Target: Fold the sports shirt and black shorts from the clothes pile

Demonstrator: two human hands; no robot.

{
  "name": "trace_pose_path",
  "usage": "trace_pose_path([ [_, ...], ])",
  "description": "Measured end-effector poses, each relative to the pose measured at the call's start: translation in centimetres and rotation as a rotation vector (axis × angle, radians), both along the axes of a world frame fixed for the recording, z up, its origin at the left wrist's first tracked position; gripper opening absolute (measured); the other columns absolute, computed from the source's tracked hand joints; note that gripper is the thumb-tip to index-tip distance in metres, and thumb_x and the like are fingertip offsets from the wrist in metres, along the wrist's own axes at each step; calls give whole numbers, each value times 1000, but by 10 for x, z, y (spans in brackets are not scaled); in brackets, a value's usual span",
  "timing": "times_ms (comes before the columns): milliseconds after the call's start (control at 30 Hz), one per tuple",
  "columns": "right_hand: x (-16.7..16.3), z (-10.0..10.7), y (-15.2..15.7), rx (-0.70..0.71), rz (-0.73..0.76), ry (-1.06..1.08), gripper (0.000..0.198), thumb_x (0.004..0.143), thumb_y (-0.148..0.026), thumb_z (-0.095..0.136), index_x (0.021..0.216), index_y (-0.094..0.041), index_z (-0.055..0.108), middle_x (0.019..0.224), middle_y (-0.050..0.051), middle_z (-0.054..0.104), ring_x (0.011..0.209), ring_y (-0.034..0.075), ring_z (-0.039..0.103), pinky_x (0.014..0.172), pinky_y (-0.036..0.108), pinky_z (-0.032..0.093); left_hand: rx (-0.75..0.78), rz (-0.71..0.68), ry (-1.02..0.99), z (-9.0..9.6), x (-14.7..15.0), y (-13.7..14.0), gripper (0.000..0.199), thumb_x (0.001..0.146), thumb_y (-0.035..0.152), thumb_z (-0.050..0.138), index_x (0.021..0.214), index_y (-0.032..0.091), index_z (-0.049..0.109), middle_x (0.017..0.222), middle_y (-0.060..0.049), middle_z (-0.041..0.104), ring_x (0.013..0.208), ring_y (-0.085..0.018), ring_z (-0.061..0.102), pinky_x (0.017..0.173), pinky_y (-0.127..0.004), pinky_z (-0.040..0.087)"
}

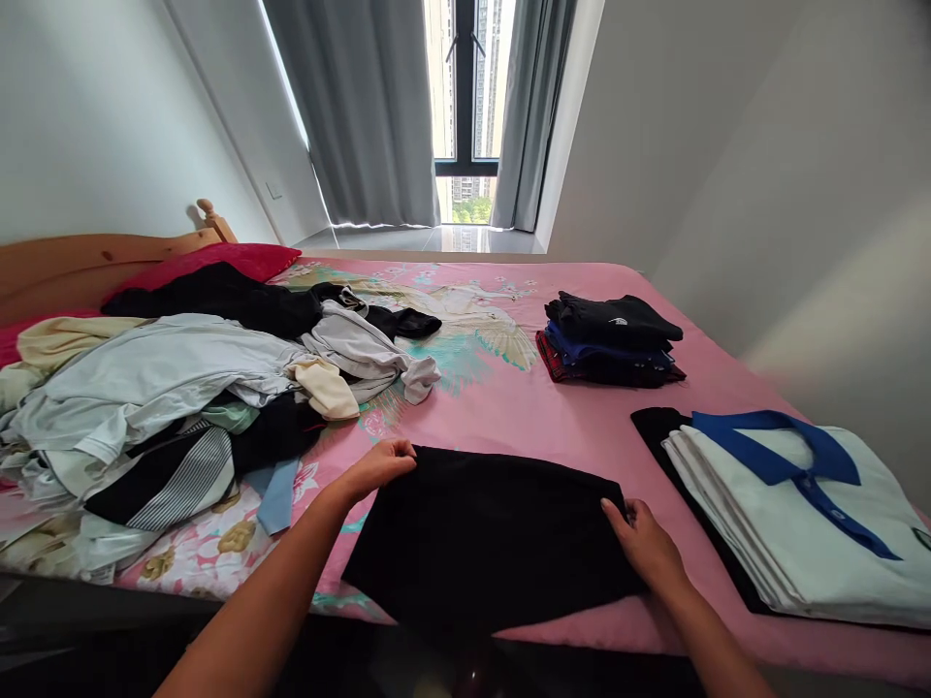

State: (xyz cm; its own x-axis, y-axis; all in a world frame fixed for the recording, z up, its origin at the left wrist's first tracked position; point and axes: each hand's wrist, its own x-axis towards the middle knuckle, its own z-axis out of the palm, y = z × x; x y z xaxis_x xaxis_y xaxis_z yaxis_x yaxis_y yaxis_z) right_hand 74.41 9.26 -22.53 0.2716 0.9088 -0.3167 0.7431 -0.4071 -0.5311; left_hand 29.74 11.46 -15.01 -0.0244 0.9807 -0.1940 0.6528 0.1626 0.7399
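A pair of black shorts [501,533] is spread out at the near edge of the bed, its waist edge away from me. My left hand [385,465] pinches the far left corner of the waist. At the far right corner my right hand [644,538] grips the cloth between thumb and fingers. The shorts' lower part runs to the bed edge, where it blends into the dark below. Right of my right hand lies a folded stack topped by a white polo shirt [807,523] with a blue collar.
A loose heap of clothes [160,373] covers the left of the bed. Farther back on the right stands a folded stack of dark clothes [611,334]. Pink bedding [495,412] lies between them. A red pillow [247,260] rests near the wooden headboard [94,257].
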Motion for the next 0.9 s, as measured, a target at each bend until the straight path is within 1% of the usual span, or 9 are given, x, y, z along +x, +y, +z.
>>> trace_pose_path([
  [100,1,1,0,-5,-7,10,70,76,-73,32,115,-17,48,113,16,61,108,32,56,88,42,42,-70,-88,16,-7,-10,0,22,60,37,65,70,18,59,54,4,56,50,-13,53,46,-23,41],
  [167,1,1,0,-1,-8,22,70,75,-74,33,114,-17,49,112,16,61,107,32,56,88,42,42,-39,-78,53,-14,-17,6,21,62,37,63,71,19,58,59,4,58,56,-14,55,52,-24,43],
  [233,1,1,1,5,-7,24,69,76,-73,33,112,-17,50,110,15,62,107,32,57,89,42,42,26,-29,99,-22,-22,14,17,66,35,59,72,20,57,66,2,60,66,-15,57,60,-24,45],
  [333,0,4,1,14,-2,9,64,78,-71,32,109,-18,50,109,14,62,105,30,57,88,40,42,79,0,165,-33,-25,29,11,65,31,56,69,20,56,76,1,61,78,-17,57,69,-25,44],
  [467,-2,7,1,34,22,-15,61,80,-69,30,109,-18,49,107,13,62,103,29,58,86,38,42,66,-34,227,-41,-23,44,8,61,28,56,64,20,54,73,1,60,75,-17,57,67,-24,43],
  [633,0,16,5,12,55,-51,61,82,-66,31,111,-16,49,106,14,62,101,28,59,84,37,42,1,-106,289,-39,-19,57,13,56,22,56,69,20,58,67,2,60,68,-16,57,59,-22,40],
  [700,2,23,10,-36,86,-66,63,80,-68,35,110,-15,51,104,15,63,100,29,59,82,38,43,-27,-123,311,-36,-17,59,17,55,20,55,71,19,61,65,2,61,65,-16,57,57,-23,40],
  [800,6,33,22,-94,129,-115,68,72,-71,46,108,-13,53,103,17,63,98,33,60,80,41,43,-43,-131,339,-31,-16,58,15,54,18,54,67,19,61,64,2,61,65,-17,58,58,-23,40],
  [900,8,37,36,-20,186,-103,68,66,-59,62,116,-14,51,110,16,62,101,30,58,83,37,42,-46,-123,340,-25,-16,48,13,55,17,54,65,19,61,66,2,62,68,-16,58,60,-23,41],
])
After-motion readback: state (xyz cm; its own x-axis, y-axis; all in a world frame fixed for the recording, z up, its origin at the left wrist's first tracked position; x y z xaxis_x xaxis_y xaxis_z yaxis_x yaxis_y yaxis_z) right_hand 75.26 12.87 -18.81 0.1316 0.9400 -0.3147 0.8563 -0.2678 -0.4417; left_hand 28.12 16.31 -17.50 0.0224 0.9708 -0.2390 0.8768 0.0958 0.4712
